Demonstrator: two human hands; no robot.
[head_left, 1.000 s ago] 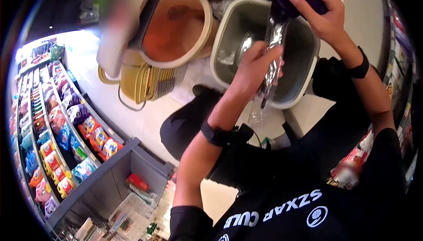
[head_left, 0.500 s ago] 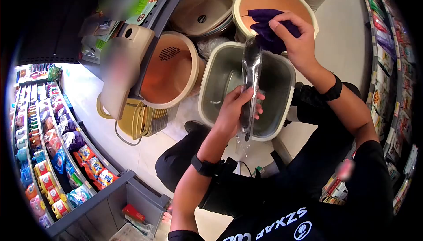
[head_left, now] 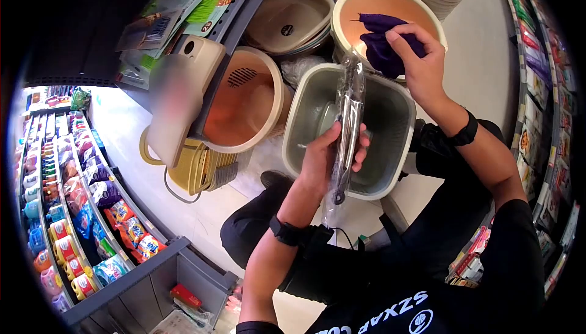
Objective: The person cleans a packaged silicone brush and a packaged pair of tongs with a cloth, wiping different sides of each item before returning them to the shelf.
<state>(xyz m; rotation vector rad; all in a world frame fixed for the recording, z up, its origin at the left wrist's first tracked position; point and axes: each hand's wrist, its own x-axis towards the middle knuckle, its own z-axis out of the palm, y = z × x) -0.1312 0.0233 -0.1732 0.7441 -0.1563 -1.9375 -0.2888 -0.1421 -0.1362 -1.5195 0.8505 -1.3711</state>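
My left hand grips a pair of metal tongs wrapped in clear plastic, held upright over a grey-green square bin. My right hand clutches a purple cloth at the upper end of the tongs, above a round cream tub with an orange inside. Both wrists wear black bands.
Another round cream tub and stacked basins stand to the left of the bin. A yellow basket lies on the floor. Shelves of colourful packets run along the left, more goods along the right.
The view has shifted slightly. My right hand with the cloth stays at the top of the tongs; my left hand keeps its grip, the tongs tilting a little to the right.
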